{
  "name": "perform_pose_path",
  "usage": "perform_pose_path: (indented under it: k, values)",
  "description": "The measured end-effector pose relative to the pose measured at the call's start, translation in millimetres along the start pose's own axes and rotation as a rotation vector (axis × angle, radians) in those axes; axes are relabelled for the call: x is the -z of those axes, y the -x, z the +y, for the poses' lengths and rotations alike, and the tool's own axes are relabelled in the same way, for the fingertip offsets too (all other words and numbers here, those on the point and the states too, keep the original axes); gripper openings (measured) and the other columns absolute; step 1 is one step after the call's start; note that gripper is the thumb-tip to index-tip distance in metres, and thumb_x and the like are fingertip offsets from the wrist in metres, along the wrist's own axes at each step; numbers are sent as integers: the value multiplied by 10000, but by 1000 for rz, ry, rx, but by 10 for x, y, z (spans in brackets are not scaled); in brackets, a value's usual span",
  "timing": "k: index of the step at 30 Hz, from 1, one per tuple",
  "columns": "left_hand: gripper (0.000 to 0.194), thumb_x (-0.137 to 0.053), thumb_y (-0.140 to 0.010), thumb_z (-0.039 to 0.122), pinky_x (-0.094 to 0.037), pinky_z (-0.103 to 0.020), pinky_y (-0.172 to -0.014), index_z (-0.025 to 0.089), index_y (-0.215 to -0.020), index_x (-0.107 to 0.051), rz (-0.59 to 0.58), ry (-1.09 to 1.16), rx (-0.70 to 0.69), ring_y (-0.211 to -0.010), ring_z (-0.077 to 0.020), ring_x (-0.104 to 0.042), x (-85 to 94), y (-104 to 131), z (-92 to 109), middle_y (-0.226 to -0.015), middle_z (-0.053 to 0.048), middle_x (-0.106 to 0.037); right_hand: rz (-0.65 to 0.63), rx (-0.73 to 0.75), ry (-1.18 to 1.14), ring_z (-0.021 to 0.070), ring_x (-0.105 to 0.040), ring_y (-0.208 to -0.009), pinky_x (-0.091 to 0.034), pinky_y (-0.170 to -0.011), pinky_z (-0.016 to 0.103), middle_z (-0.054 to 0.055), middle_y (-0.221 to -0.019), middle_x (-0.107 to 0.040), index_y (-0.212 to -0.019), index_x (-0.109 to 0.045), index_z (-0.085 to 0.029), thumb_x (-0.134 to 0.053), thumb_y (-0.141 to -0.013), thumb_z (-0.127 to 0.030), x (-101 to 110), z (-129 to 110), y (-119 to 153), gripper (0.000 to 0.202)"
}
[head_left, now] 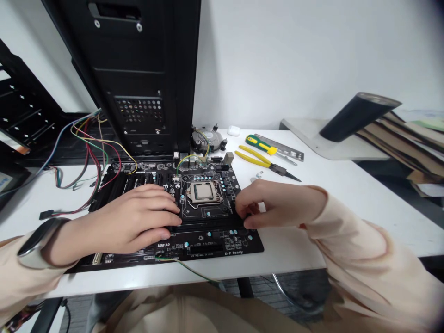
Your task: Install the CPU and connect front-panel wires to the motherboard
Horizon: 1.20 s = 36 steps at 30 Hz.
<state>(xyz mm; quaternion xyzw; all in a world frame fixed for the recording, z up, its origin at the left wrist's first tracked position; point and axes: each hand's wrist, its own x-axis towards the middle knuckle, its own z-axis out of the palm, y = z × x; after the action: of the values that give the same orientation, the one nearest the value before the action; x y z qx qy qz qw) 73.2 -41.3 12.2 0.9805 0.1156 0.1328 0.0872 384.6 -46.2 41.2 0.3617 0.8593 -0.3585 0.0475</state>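
From my end, through the head view, I have the board lying flat on the white table, under and between my two hands. My left hand is palm down over the left part of it, fingers loosely extended and slightly parted, open rather than closed around anything; the fingertips reach the middle of the board, just left of the processor. My right hand is at the board's right edge, fingers curled and thumb drawn in towards them, the tips at the right end of the long dark slots. I cannot tell whether those tips pinch something small or only touch the board, since the fingers hide the spot. The processor sits in its socket between my hands, nearer the board's far edge, while the slots run across on my side of it. Beyond the board stands the black case, with the fan beside its base. Right of the fan lie the yellow pliers, the screwdriver and a metal plate. Coloured wires trail over the table and the board's far left part.
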Motion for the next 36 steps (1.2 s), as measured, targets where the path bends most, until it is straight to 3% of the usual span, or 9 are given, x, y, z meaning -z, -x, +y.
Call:
perform_pose_path:
  k: [5,14,28,36]
  values:
    - [204,-488,-905,194,-343,-368,-1032,189,-1073,-606,16,-9,-1,-1043,-203,-585,-8,-12,5,-1055,-50,-674,22,-19,23,93,-528,-563,-405,-528,206,-9,-606,-567,-675,-602,-157,-582,-752,-231,-22,-42,-19,109]
    - [197,-486,-894,157,-332,-369,-1027,189,-1056,-594,-12,23,18,-1047,-202,-572,15,-14,44,-988,-23,-684,44,49,-30,100,-562,-576,-444,-547,218,10,-627,-618,-675,-635,-155,-585,-769,-296,-21,66,0,177]
    - [237,-468,-871,118,-331,-384,-1071,196,-1049,-604,-37,118,91,-1058,-190,-580,46,-23,85,-985,-5,-692,16,1,-139,144,-639,-646,-506,-613,270,58,-727,-708,-776,-734,-152,-670,-722,-340,17,205,2,205]
    - [245,-480,-855,116,-339,-394,-1084,184,-1050,-611,1,99,70,-1068,-195,-604,36,-4,79,-994,-20,-711,66,21,-61,154,-686,-719,-522,-646,243,57,-808,-743,-844,-764,-175,-672,-743,-320,36,175,78,199]
